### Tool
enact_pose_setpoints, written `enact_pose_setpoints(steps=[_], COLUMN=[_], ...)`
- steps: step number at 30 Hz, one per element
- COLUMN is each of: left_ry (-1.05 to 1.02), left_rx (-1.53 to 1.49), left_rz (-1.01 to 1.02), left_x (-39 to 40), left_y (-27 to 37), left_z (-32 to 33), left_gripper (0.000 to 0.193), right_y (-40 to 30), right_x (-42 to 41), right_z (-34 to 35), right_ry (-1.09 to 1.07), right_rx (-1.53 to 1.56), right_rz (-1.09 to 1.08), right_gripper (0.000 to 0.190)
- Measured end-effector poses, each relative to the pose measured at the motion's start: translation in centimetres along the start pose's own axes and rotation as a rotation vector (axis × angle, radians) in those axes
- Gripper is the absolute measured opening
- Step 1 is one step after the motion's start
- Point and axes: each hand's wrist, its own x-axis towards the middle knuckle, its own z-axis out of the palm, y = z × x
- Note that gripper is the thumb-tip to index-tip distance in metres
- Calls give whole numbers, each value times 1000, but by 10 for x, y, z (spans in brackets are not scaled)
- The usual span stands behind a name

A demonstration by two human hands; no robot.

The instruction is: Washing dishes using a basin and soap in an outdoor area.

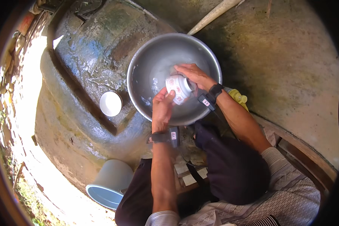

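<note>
A white bowl with reddish patterns (175,88) is tilted on its side above a large round metal basin (132,93). My left hand (163,106) grips the bowl's lower left side, thumb on its outer wall. Above and to the right, my right hand (194,75) lies against the bowl near its foot; some of its fingers are hidden behind the bowl. Cloudy water appears to stand in the basin. A second white bowl (111,104) sits on the wet concrete left of the basin.
A blue-grey bucket (113,175) lies on its side at the lower left. A yellow bottle (238,96) is beside the basin, partly behind my right forearm. A pale pole (212,17) reaches the basin's far rim. A raised concrete ledge (82,94) runs along the left.
</note>
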Motion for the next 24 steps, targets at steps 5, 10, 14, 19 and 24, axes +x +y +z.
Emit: enact_pose_setpoints(steps=[5, 10, 14, 19, 24], left_ry=[-41, 155, 386, 257, 236], left_rx=[-97, -173, 192, -95, -197], left_rz=[1, 109, -74, -161, -169], left_x=[3, 14, 24, 19, 19], left_y=[0, -1, -2, 2, -11], left_z=[-6, -7, 1, 25, -18], left_gripper=[40, 37, 53, 64, 37], right_y=[49, 58, 43, 32, 44], right_x=[21, 16, 7, -28, -47], right_z=[-37, -8, 7, 21, 29], right_ry=[-268, 93, 325, 228, -13], right_rx=[592, 542, 122, -498, -580], right_rz=[124, -180, -355, -685, -705], right_gripper=[49, 43, 38, 28, 24])
